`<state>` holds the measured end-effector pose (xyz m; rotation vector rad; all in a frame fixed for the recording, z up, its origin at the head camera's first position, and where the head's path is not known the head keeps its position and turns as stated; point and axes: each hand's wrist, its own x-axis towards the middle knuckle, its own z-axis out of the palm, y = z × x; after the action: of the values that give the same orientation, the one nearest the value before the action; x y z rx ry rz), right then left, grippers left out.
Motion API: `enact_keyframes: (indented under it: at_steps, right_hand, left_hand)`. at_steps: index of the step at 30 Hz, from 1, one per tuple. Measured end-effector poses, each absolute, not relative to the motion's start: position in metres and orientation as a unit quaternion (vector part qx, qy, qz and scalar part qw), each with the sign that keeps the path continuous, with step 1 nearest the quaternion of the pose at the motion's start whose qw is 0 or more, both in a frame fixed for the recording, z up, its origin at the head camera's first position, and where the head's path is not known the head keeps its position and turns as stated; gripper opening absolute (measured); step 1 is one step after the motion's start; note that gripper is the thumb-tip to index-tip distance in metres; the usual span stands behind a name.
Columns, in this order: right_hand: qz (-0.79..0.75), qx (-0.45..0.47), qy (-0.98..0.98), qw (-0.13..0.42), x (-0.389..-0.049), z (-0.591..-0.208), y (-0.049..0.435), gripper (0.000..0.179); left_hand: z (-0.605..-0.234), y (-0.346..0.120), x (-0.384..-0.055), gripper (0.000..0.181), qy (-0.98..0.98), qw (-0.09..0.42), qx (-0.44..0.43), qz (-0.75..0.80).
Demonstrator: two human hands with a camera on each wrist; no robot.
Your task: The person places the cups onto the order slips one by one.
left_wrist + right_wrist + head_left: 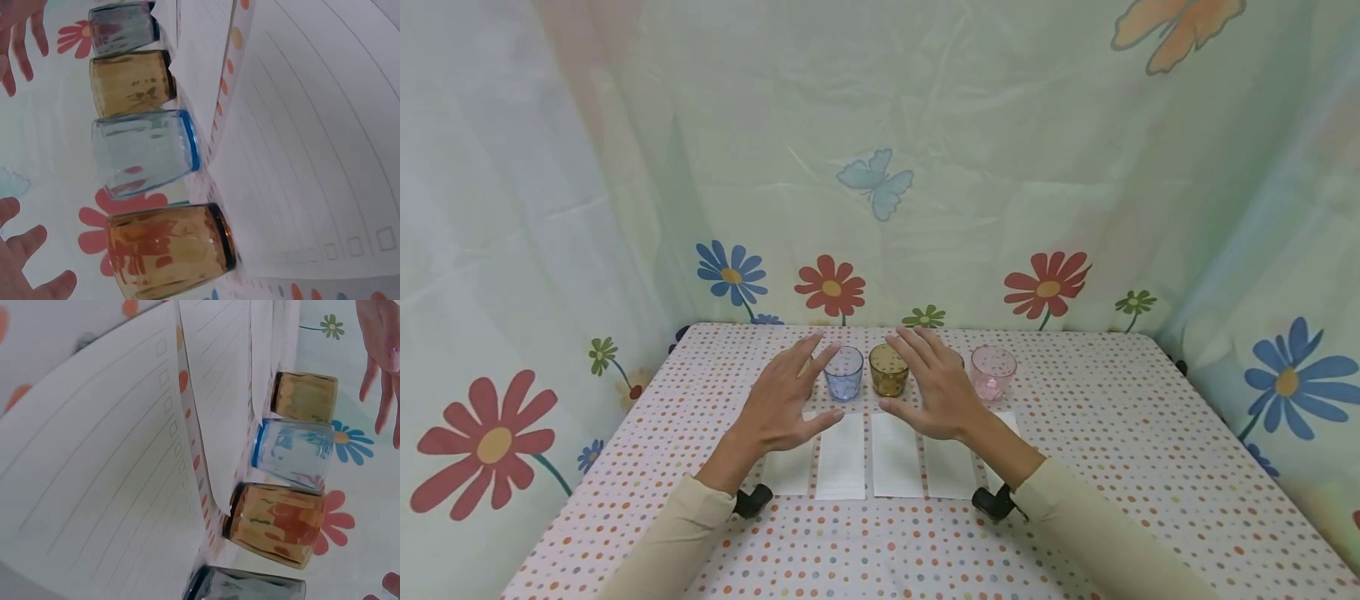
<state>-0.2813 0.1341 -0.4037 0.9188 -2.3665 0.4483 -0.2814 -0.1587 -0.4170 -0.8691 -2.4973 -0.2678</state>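
Observation:
Over the middle of the table, my left hand and right hand hover with fingers spread and nothing held. Several tinted glass cups stand in a row beyond them. The left hand mostly hides an amber cup, which shows in the left wrist view. A blue-rimmed clear cup and a darker amber cup appear between the hands. Behind the right hand is a grey cup, and a pink cup stands to its right. White lined sheets lie side by side below the hands.
A dotted cloth covers the table. Flower-printed curtains hang behind it and on both sides. Small black devices are strapped to the left wrist and right wrist. Checkbox squares run along an edge of one sheet.

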Motion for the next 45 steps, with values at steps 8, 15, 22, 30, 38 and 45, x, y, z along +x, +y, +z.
enact_keyframes:
  at_steps: [8, 15, 22, 30, 38, 45]
  right_hand:
    - [0.187, 0.343, -0.886, 0.25, -0.289, -0.408, 0.123, 0.086]
    - [0.19, 0.339, -0.889, 0.242, -0.298, -0.404, 0.106, 0.085]
    - [0.197, 0.334, -0.898, 0.205, -0.306, -0.405, 0.087, 0.085]
    - [0.178, 0.335, -0.904, 0.197, -0.312, -0.407, 0.076, 0.086]
    - [0.157, 0.336, -0.908, 0.192, -0.316, -0.408, 0.064, 0.085]
    - [0.137, 0.349, -0.912, 0.165, -0.325, -0.406, 0.05, 0.085]
  left_hand:
    - [-0.425, -0.171, -0.285, 0.098, -0.918, 0.234, -0.294, -0.13]
    - [-0.427, -0.176, -0.291, 0.1, -0.924, 0.224, -0.27, -0.151]
    - [-0.434, -0.183, -0.297, 0.097, -0.928, 0.219, -0.232, -0.194]
    - [-0.443, -0.189, -0.297, 0.096, -0.932, 0.197, -0.205, -0.225]
    - [-0.448, -0.189, -0.3, 0.096, -0.927, 0.186, -0.201, -0.257]
    - [-0.449, -0.192, -0.303, 0.089, -0.92, 0.183, -0.185, -0.292]
